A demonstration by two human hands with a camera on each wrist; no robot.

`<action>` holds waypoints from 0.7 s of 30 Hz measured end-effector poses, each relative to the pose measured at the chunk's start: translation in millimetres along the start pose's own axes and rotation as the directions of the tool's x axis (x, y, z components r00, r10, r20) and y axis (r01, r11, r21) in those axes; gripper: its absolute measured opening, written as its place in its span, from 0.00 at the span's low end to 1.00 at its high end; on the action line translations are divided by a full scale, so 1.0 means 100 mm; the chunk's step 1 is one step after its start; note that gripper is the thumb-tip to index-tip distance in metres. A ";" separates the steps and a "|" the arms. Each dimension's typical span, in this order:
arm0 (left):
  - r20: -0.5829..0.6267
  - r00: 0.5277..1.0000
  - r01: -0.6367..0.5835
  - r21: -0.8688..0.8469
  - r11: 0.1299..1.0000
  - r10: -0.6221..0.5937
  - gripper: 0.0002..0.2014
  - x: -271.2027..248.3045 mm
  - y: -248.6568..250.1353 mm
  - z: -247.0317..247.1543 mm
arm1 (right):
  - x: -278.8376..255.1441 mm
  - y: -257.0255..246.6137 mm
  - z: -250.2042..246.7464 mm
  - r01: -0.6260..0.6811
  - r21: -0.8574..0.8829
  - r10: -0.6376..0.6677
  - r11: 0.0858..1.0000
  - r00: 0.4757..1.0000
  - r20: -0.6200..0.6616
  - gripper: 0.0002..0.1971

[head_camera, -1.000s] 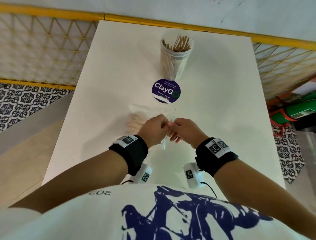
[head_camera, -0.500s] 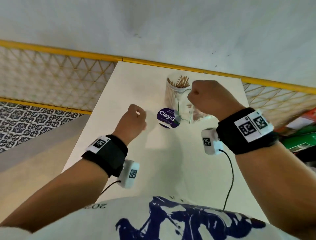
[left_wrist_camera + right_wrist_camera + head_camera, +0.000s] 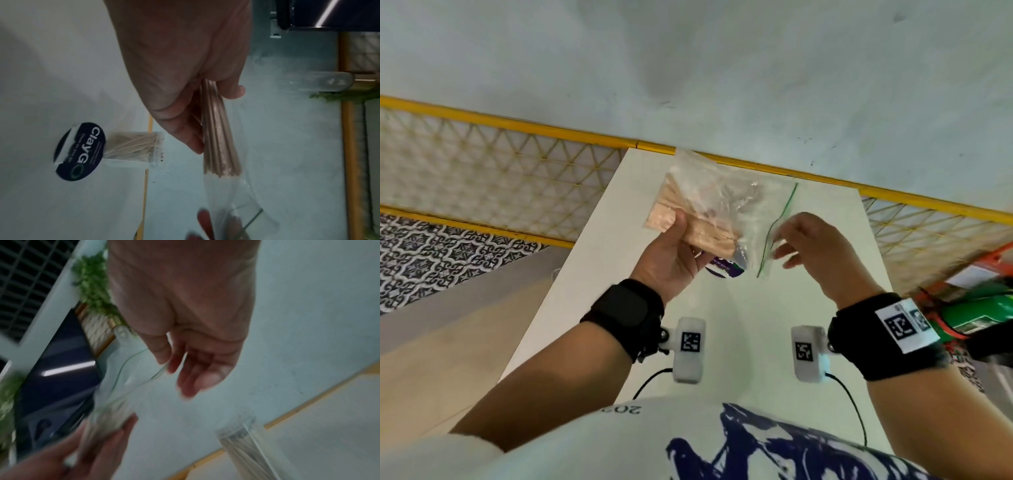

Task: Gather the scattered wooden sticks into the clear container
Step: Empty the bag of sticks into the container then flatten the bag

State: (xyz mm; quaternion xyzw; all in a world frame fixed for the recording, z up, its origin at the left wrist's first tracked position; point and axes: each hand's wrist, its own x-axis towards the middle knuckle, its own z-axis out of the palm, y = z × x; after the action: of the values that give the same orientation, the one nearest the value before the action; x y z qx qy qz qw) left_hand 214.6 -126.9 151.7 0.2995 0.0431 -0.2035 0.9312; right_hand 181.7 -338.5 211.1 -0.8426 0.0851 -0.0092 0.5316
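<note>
My left hand (image 3: 685,240) grips a clear zip bag (image 3: 722,202) round a bundle of wooden sticks (image 3: 709,236) and holds it up above the white table (image 3: 808,308). In the left wrist view the sticks (image 3: 220,142) run out past my curled fingers. My right hand (image 3: 782,243) pinches the bag's green-lined open edge (image 3: 144,369) between thumb and forefinger, the other fingers straight. The clear container (image 3: 133,146), with several sticks in it, stands on the table beside its dark ClayGo lid (image 3: 80,151). In the head view the bag hides the container, and only part of the lid (image 3: 724,270) shows.
A yellow rail (image 3: 551,132) with a lattice fence runs along the table's far edge below a pale wall. Green and orange objects (image 3: 979,311) lie off the table's right side. Patterned floor tiles (image 3: 431,246) show to the left.
Both hands have risen from the table and now hold the bag of sticks up in front of the container. The head view has tilted up towards the wall.
</note>
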 end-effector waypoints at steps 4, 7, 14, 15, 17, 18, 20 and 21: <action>0.033 0.999 -0.021 0.012 1.000 0.021 0.24 -0.03 0.05 0.00 | -0.18 0.04 0.03 0.138 -0.077 -0.155 0.987 0.944 -0.292 0.05; 0.117 0.993 0.001 0.018 1.000 -0.003 0.24 -0.07 0.08 -0.03 | -0.23 -0.01 0.16 0.192 0.190 -0.159 0.963 0.972 -0.174 0.15; 0.134 0.991 0.006 0.153 0.988 -0.027 0.38 -0.09 0.13 -0.04 | -0.18 -0.10 0.32 0.150 0.645 -0.300 0.749 0.945 0.129 0.30; 0.117 0.993 -0.001 0.118 0.993 -0.013 0.37 -0.09 0.13 -0.04 | -0.18 -0.09 0.33 0.150 0.616 -0.319 0.774 0.931 0.175 0.35; 0.071 0.997 -0.012 0.042 0.999 0.009 0.35 -0.09 0.15 -0.03 | -0.18 -0.07 0.35 0.149 0.577 -0.341 0.803 0.908 0.242 0.30; 0.054 0.998 -0.018 0.019 1.000 0.017 0.33 -0.10 0.17 -0.04 | -0.20 -0.07 0.36 0.154 0.564 -0.341 0.811 0.908 0.243 0.25; 0.044 0.999 -0.025 -0.004 1.000 0.025 0.26 -0.11 0.19 -0.05 | -0.22 -0.11 0.39 0.207 0.516 -0.334 0.831 0.928 0.166 0.20; 0.044 0.999 -0.022 -0.004 1.000 0.023 0.22 -0.12 0.21 -0.05 | -0.22 -0.12 0.40 0.244 0.476 -0.331 0.845 0.937 0.108 0.22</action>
State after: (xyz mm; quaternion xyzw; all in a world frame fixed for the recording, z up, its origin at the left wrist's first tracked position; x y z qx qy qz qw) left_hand 212.5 -104.5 161.8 0.2937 0.0195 -0.1994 0.9347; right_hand 166.1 -294.6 206.7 -0.6945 -0.0973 -0.0299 0.7122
